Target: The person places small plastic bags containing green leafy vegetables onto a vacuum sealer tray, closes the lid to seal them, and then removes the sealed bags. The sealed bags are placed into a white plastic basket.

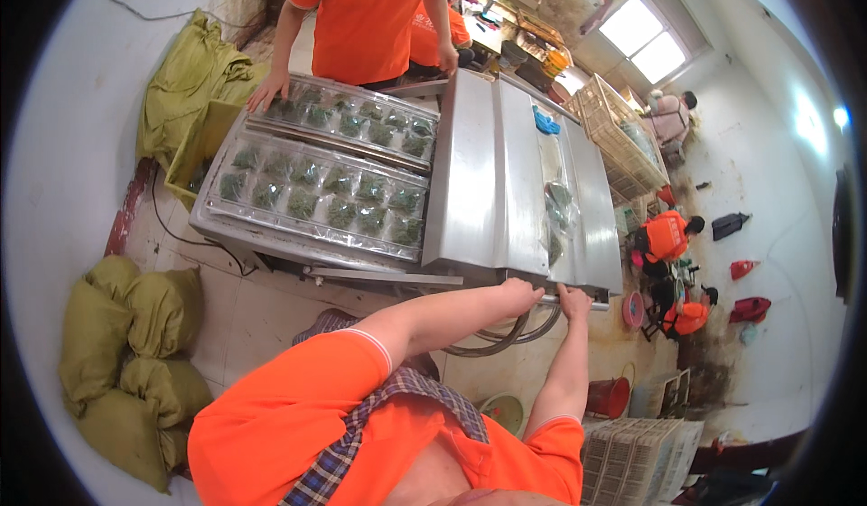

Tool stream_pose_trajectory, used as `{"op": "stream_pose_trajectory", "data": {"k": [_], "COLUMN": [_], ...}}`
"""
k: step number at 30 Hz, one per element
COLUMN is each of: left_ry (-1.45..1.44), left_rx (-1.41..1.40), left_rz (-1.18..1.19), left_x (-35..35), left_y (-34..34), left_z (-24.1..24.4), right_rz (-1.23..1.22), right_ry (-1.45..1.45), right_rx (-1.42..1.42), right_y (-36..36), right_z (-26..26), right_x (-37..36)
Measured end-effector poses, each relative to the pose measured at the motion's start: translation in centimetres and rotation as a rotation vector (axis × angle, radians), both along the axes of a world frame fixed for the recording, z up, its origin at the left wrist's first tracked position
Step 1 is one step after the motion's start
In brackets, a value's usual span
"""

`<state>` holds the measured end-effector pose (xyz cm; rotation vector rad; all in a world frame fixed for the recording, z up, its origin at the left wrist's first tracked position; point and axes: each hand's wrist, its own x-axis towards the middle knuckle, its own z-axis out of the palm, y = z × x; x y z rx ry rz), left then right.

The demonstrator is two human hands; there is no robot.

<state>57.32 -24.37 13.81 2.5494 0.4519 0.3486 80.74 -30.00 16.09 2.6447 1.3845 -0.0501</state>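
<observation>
Both of my hands are at the front edge of a steel double-chamber vacuum packing machine (467, 187). My left hand (523, 294) closes around the metal handle bar (599, 305) beneath the lid. Just to its right, my right hand (574, 301) grips the same bar. On the machine's left bed lie clear plastic bags (301, 201) of dark green leafy contents, in rows along two sealing strips. More filled bags (559, 218) show in a trough of the lid section, with a blue cloth or glove (546, 121) behind them.
Across the machine a co-worker in orange (369, 25) rests one hand on the far bag row and the other near the lid. Green woven sacks (162, 309) lie on the left. Plastic crates (620, 133), a red bucket (608, 396) and hoses (498, 347) are at the right.
</observation>
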Motion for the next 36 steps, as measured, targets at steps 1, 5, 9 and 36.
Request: {"op": "stream_pose_trajectory", "data": {"k": [1, 5, 9, 36], "left_ry": [0.029, 0.124, 0.104, 0.059], "left_rx": [-0.014, 0.036, 0.031, 0.070], "left_rz": [-0.004, -0.071, -0.084, 1.382], "left_x": [-0.7, -4.8, -11.1, -50.5], "left_y": [0.2, 1.6, 2.1, 6.0], "left_z": [0.9, 4.5, 9.8, -3.8], "right_rz": [0.026, 0.073, 0.093, 1.044], "right_ry": [-0.020, -0.018, 0.018, 0.544], "right_rx": [0.027, 0.131, 0.186, -0.190], "right_y": [0.0, 0.4, 0.4, 8.2], "right_z": [0.6, 4.6, 8.4, -2.3], "right_x": [-0.8, -6.5, -11.3, -39.5]}}
